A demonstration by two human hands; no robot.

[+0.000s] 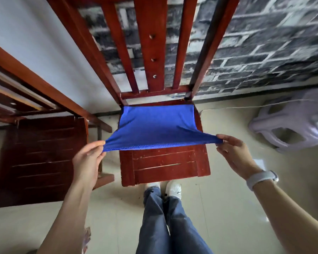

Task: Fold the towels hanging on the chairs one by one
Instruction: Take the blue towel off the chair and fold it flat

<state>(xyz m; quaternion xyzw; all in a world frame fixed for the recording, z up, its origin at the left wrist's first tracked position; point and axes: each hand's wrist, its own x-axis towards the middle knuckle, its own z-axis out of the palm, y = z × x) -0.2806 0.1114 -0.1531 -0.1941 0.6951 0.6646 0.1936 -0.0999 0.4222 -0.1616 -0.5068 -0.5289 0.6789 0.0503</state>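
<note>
Blue towel (156,125) lies spread over the back half of the red wooden chair seat (163,167), its far edge at the seat's rear edge. The left hand (87,158) pinches the near left corner and the right hand (235,153) pinches the near right corner, both lifted and pulled taut past the seat's side edges. To fold well, I'd keep that tension even, carry both corners to the far corners and match the edges. No brand or writing is readable.
</note>
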